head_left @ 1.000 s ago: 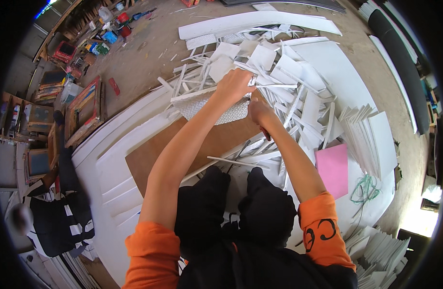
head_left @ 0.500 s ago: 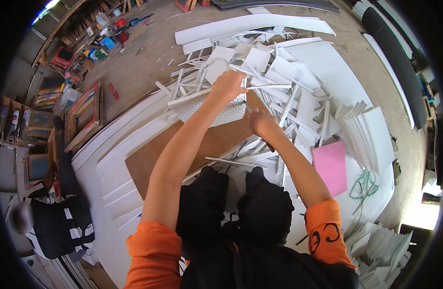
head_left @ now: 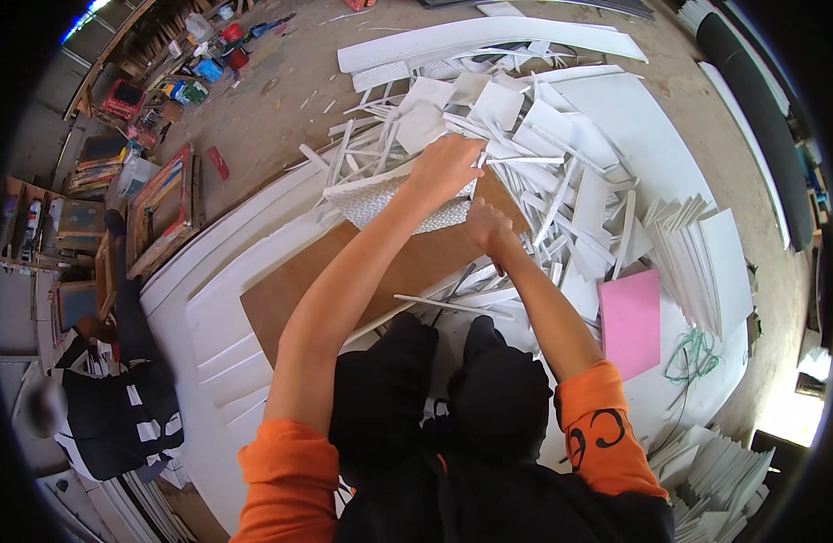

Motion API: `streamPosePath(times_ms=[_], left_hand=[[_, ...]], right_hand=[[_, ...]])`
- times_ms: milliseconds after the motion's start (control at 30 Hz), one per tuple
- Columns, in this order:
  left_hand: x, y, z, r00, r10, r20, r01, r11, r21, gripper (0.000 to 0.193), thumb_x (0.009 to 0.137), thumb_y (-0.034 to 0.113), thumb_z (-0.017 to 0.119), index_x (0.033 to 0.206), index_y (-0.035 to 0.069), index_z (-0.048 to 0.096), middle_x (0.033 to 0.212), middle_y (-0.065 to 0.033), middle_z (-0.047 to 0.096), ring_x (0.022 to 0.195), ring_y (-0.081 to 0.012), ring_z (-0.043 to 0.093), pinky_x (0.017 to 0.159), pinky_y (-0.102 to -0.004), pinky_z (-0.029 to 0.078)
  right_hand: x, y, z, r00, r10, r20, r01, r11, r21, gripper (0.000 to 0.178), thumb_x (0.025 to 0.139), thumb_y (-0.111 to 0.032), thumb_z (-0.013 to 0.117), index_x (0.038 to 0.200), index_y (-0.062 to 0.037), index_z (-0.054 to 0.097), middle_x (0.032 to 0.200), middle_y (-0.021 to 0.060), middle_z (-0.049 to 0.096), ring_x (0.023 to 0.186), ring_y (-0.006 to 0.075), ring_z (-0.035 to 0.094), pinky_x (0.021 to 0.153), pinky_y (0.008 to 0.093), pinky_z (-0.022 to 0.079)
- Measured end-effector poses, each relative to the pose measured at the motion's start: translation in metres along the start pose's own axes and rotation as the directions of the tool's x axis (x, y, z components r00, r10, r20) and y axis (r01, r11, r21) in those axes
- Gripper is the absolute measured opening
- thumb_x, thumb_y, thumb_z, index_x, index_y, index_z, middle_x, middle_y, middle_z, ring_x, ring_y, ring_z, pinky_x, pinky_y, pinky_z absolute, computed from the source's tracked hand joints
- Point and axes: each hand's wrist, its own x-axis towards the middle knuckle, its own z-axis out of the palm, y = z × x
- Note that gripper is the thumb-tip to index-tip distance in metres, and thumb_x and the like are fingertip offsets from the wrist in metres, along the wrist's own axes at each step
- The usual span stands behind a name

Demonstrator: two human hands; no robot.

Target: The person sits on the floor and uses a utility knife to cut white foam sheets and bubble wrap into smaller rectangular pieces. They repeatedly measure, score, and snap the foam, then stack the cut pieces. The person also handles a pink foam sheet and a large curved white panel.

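My left hand (head_left: 448, 169) is closed on the right end of a white foam sheet (head_left: 371, 201) with a dimpled face, which tilts up over a brown board (head_left: 330, 290). Close below it, my right hand (head_left: 490, 226) is wrapped round a slim knife-like tool (head_left: 500, 270). Only the dark end of its handle shows under the fist; the upper part, by the sheet's edge, is too thin to make out. The board lies flat in front of my knees.
White offcuts (head_left: 561, 172) heap up beyond and right of the board. A pink sheet (head_left: 630, 324), green string (head_left: 692, 356) and a stack of white sheets (head_left: 697, 262) lie to the right. At far left is another person (head_left: 118, 407), beside a wooden frame (head_left: 167, 213).
My right hand has drawn slightly nearer to my left along the sheet's end. My left hand keeps its grip on the sheet. The whole view has shifted a little.
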Motion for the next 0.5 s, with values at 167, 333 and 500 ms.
streamPosePath(times_ms=[167,333,500], left_hand=[[0.000,0.000,0.006,1.000,0.030,0.008,-0.030,0.999,0.024,0.030,0.070,0.019,0.063,0.095,0.005,0.053,0.069,-0.0181,0.057,0.074,-0.0348,0.056,0.062,-0.0423,0.044],[-0.001,0.004,0.004,1.000,0.021,0.016,-0.023,0.996,0.085,0.026,0.070,0.018,0.063,0.088,0.002,0.052,0.072,-0.0176,0.057,0.074,-0.0332,0.057,0.062,-0.0411,0.045],[-0.002,0.003,0.002,1.000,0.001,0.020,-0.002,0.998,0.062,0.029,0.070,0.021,0.063,0.093,0.004,0.053,0.070,-0.0184,0.057,0.074,-0.0342,0.057,0.063,-0.0418,0.045]], right_hand=[[0.000,0.002,-0.003,1.000,0.007,-0.001,-0.008,1.000,-0.030,0.025,0.079,-0.013,0.040,0.096,0.0027,0.050,0.096,0.0201,0.057,0.091,0.0326,0.057,0.076,0.0385,0.045],[-0.018,-0.001,-0.023,0.997,0.049,0.064,-0.044,0.996,-0.078,0.028,0.078,-0.014,0.042,0.100,0.0012,0.052,0.101,0.0180,0.057,0.093,0.0305,0.056,0.078,0.0362,0.045],[-0.029,-0.004,-0.036,0.976,0.062,0.209,-0.027,0.986,-0.163,0.028,0.078,-0.014,0.043,0.100,0.0014,0.052,0.103,0.0181,0.056,0.095,0.0291,0.056,0.079,0.0359,0.044]])
